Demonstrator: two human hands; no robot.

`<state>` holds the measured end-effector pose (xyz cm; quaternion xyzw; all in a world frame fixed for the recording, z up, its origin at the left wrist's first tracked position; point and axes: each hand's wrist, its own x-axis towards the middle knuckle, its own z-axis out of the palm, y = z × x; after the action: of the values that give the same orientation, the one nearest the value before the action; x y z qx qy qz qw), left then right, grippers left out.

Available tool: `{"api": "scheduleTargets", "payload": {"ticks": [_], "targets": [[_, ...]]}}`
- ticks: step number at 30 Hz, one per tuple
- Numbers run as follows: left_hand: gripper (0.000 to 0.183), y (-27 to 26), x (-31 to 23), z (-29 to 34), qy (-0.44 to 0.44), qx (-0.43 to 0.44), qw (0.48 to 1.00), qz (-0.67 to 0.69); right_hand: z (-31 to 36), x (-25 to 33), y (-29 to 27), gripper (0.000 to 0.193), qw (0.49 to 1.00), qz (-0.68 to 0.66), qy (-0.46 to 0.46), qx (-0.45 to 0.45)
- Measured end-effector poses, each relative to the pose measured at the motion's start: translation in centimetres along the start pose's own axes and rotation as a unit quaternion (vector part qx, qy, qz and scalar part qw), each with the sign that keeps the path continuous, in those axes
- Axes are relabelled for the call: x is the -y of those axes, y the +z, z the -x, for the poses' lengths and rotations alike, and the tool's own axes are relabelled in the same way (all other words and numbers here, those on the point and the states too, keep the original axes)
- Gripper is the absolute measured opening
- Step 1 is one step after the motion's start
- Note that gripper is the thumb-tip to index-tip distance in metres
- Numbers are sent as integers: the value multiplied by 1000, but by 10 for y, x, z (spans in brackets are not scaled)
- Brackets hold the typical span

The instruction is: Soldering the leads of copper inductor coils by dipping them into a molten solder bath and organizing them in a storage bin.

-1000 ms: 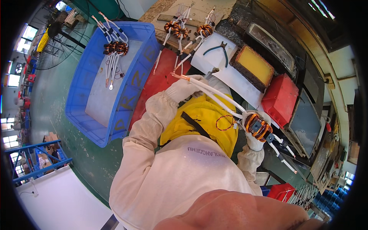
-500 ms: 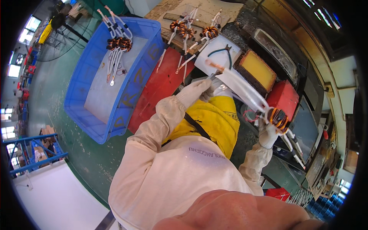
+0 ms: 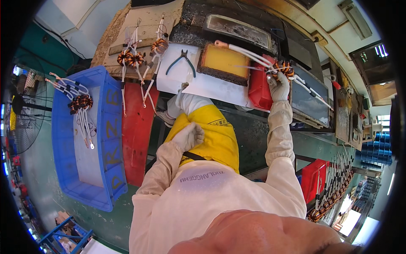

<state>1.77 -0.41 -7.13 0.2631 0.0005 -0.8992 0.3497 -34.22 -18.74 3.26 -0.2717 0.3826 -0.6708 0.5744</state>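
My right hand (image 3: 279, 88), in a white glove, grips a wound toroidal coil (image 3: 282, 70) with copper-coloured and black windings. White-sleeved leads (image 3: 249, 55) run from the coil toward the left, their copper end above the back edge of the yellow-topped block (image 3: 226, 63). Shorter leads (image 3: 311, 89) point right, over a dark panel. Under the coil is a red bin (image 3: 261, 86). My gloved left hand (image 3: 190, 136) is closed in front of the yellow apron (image 3: 211, 131), with nothing visible in it. A small tool (image 3: 182, 89) sits at the white sheet's front edge.
Green-handled cutters (image 3: 182, 63) lie on the white sheet (image 3: 165, 82). Several similar coils (image 3: 159, 45) rest on the bench at left. A blue crate (image 3: 113, 161) holding coils stands left of a red panel (image 3: 134, 144). Another red bin (image 3: 313, 180) and many coils are at lower right.
The view has turned, shifting the bench and crate leftward. My left hand has drawn back from the leads to the apron. My right hand has carried the coil out over the red bin.
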Motion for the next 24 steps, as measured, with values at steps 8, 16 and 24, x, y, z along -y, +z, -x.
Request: {"api": "scheduleTargets", "payload": {"ticks": [8,16,24], "targets": [[43,-3,-8,-6,-4,-54,997,63,6,2,18,22,999,-15,-24,-24],[50,-11,-10,-11,-22,6,992,126,3,-1,11,23,999,25,-24,-20],[52,-16,-13,-14,-25,23,990,140,1,-2,13,23,997,60,-30,-29]]}}
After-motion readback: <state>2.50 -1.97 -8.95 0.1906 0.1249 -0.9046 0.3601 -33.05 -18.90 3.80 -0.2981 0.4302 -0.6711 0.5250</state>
